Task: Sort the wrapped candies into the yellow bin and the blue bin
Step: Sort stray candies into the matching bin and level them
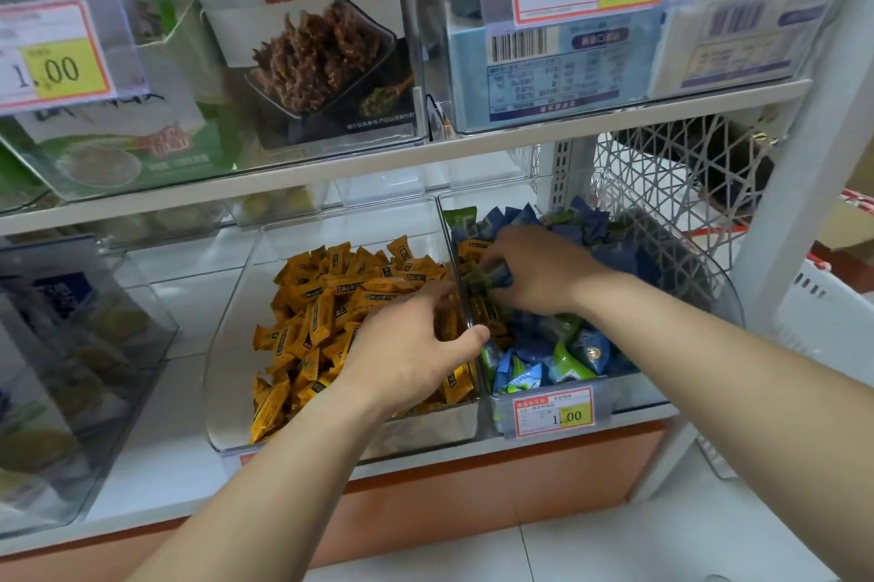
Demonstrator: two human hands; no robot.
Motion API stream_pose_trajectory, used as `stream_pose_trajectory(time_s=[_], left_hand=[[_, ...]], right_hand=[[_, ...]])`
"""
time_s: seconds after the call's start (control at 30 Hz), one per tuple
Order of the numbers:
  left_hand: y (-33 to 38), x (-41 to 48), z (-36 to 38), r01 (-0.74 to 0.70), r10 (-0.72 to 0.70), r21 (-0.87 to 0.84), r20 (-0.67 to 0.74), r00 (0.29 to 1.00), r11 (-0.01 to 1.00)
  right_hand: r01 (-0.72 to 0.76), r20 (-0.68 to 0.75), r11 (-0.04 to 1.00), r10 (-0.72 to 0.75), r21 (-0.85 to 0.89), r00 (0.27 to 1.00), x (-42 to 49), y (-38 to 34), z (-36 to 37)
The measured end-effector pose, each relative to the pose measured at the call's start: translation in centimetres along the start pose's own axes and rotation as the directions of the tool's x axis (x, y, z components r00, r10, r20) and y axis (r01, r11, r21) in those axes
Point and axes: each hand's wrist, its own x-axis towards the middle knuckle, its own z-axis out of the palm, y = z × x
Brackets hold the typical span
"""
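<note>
The yellow bin (226, 345) is a clear tub on the lower shelf, heaped with yellow wrapped candies (326, 312). Right beside it, the blue bin (709, 283) holds blue and green wrapped candies (581, 347), plus a few stray yellow candies (473, 245) along its left wall. My left hand (406, 352) hovers over the right side of the yellow bin, thumb at the wall between the bins; its fingertips are blurred and hidden. My right hand (544, 274) is inside the blue bin, its fingers curled round a few candies by that wall.
An upper shelf (473, 146) with clear boxes of packaged snacks and price tags hangs close above the bins. A white mesh basket (662, 175) stands behind the blue bin. More clear tubs (71, 345) sit at the left. A white shelf post (799, 156) rises at the right.
</note>
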Motion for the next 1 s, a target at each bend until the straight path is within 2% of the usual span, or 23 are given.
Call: stream_pose_trajectory(time_s=[0.03, 0.07, 0.23, 0.33, 0.43, 0.5, 0.77, 0.87, 1.0], left_hand=[[0.1, 0.0, 0.0, -0.002, 0.002, -0.002, 0.0, 1.0, 1.0], [0.1, 0.0, 0.0, -0.004, 0.004, -0.007, 0.0, 1.0, 1.0], [0.0, 0.0, -0.1, 0.0, 0.0, -0.027, -0.01, 1.0, 1.0], [-0.2, -0.1, 0.1, 0.013, -0.013, -0.026, -0.011, 1.0, 1.0], [0.8, -0.5, 0.7, 0.011, -0.012, -0.029, -0.02, 1.0, 1.0], [0.9, -0.4, 0.7, 0.013, -0.014, -0.038, -0.025, 1.0, 0.999], [0.2, -0.1, 0.3, 0.018, -0.019, -0.037, -0.007, 1.0, 0.999], [0.1, -0.2, 0.2, 0.019, -0.019, -0.031, 0.0, 1.0, 0.999], [0.0, 0.1, 0.1, 0.03, -0.029, -0.044, 0.004, 1.0, 0.999]], right_hand=[[0.049, 0.039, 0.985, -0.056, 0.163, 0.998, 0.0, -0.3, 0.5], [0.068, 0.1, 0.971, -0.093, 0.231, 0.991, 0.1, -0.4, 1.1], [0.089, 0.281, 0.996, -0.083, -0.006, 0.956, 1.3, 0.2, 3.2], [0.05, 0.401, 0.999, -0.054, 0.022, 0.914, 1.8, -0.8, 3.3], [-0.024, 0.461, 0.995, -0.023, 0.096, 0.887, 1.7, 0.1, 3.4], [-0.021, 0.498, 0.998, -0.013, 0.063, 0.867, 2.7, 0.6, 3.4], [0.079, 0.452, 0.988, -0.01, -0.135, 0.892, 5.5, -0.6, 4.6], [0.046, 0.472, 0.994, 0.006, -0.098, 0.882, 5.5, -0.5, 4.8], [0.038, 0.431, 0.999, -0.038, 0.009, 0.901, 4.9, 0.4, 5.0]])
